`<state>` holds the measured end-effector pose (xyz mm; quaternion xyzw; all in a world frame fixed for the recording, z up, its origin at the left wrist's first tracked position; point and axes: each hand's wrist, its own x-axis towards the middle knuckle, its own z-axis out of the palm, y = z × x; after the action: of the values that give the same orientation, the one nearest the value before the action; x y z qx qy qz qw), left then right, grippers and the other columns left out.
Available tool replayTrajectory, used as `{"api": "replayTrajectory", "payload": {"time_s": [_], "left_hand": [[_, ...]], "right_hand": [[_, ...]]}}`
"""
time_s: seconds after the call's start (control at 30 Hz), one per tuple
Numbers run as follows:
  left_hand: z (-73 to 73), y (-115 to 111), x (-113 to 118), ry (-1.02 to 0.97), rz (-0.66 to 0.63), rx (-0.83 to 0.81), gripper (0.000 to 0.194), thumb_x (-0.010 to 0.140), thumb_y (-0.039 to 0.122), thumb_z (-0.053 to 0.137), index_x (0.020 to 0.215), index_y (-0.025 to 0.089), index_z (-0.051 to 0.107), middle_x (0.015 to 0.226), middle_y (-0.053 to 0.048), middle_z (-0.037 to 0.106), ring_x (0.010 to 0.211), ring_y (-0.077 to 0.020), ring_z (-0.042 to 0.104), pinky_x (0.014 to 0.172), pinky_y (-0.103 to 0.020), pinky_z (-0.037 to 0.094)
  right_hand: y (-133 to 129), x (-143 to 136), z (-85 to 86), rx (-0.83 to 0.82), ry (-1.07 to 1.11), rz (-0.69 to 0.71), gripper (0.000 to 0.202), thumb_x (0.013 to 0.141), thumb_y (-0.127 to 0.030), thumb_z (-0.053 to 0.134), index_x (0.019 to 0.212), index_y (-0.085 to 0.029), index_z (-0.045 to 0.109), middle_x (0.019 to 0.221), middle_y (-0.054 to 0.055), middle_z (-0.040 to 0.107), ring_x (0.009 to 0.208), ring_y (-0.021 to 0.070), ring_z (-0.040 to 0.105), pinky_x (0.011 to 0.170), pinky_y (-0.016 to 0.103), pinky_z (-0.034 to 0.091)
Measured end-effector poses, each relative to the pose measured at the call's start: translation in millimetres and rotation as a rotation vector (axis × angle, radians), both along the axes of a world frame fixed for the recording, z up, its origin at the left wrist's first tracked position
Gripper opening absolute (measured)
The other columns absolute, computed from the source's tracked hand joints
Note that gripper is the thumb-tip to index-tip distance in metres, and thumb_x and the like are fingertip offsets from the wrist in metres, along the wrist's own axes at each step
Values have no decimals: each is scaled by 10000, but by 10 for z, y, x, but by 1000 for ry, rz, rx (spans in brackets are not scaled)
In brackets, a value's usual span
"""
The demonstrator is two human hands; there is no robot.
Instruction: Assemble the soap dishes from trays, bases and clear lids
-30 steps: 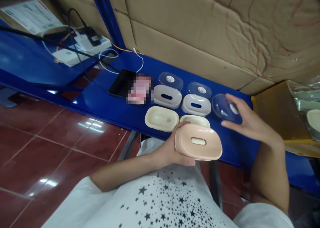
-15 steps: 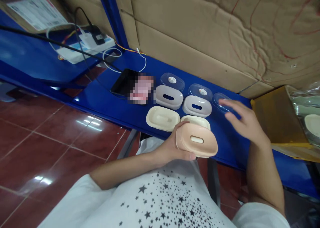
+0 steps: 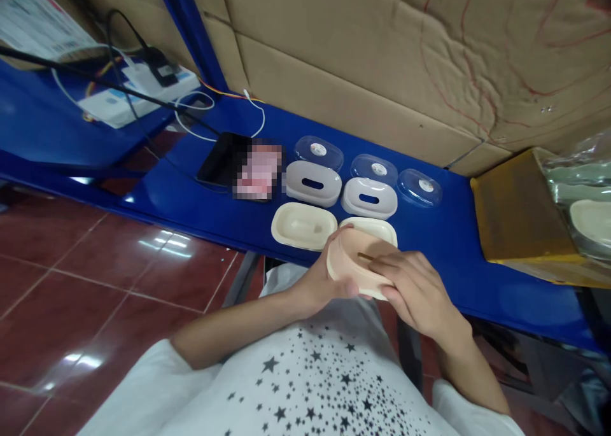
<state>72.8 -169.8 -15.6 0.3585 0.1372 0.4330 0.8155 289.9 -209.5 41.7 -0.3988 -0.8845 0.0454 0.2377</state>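
A peach oval dish [image 3: 356, 258] with a slot and a cream base is held over the front edge of the blue shelf. My left hand [image 3: 322, 286] wraps round its left side. My right hand [image 3: 417, 293] grips its right side, fingers over the top near the slot. Behind it lie two cream trays, one at the left [image 3: 304, 226] and one partly hidden [image 3: 375, 228]. Two whitish slotted pieces [image 3: 314, 197] [image 3: 370, 210] stand farther back. Three clear oval lids, one of them at the right [image 3: 420, 188], form the back row.
A black device [image 3: 222, 159] and a pixelated pink rectangle [image 3: 260, 172] lie at the left of the blue shelf [image 3: 443, 251]. Beyond them is a power strip [image 3: 114, 108] with cables. At the right stands an open cardboard box [image 3: 520, 213] holding wrapped dishes.
My right hand has come from the rightmost clear lid to the peach dish and now grips it. That lid, with its round sticker, is uncovered. The peach dish is tilted differently.
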Motion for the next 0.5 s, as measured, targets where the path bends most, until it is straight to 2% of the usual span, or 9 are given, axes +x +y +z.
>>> {"api": "replayTrajectory", "payload": {"time_s": [0.1, 0.2, 0.33, 0.43, 0.5], "left_hand": [[-112, -66, 12, -12, -45, -35, 1058, 677, 467, 1026, 1574, 282, 497, 1639, -189, 543, 1556, -453, 470, 1270, -641, 385], [-211, -123, 1, 16, -72, -134, 1042, 661, 414, 1041, 1552, 348, 505, 1642, -148, 544, 1566, -456, 455, 1252, -649, 395], [-256, -143, -7, 18, -110, -134, 973, 675, 325, 1035, 1511, 382, 539, 1611, -115, 581, 1555, -433, 472, 1249, -658, 384], [-269, -140, -2, 31, -119, -96, 984, 671, 281, 1033, 1514, 385, 536, 1608, -113, 583, 1548, -427, 479, 1246, -664, 381], [-285, -140, 2, 55, -123, -94, 988, 674, 273, 1030, 1519, 383, 528, 1600, -116, 586, 1541, -426, 486, 1243, -664, 385]], "right_hand": [[-45, 148, -6, 62, 129, -42, 314, 1164, -352, 422, 1266, -219, 688, 1111, 96, 810, 1007, 250, 755, 852, 424, 533], [0, 457, -77, 171, 193, -229, 269, 1137, -351, 468, 1174, -252, 715, 1044, 94, 804, 985, 285, 760, 867, 456, 540], [249, 1014, -338, 314, -88, -496, 244, 1111, -291, 513, 1208, -215, 723, 1152, 136, 817, 1074, 321, 759, 941, 475, 512], [465, 1323, -554, 239, -246, -525, 284, 1124, -314, 506, 1228, -182, 735, 1200, 153, 826, 1078, 317, 775, 954, 472, 507], [549, 1395, -622, 163, -265, -492, 312, 1131, -335, 503, 1263, -180, 740, 1254, 157, 819, 1122, 319, 777, 988, 482, 520]]}}
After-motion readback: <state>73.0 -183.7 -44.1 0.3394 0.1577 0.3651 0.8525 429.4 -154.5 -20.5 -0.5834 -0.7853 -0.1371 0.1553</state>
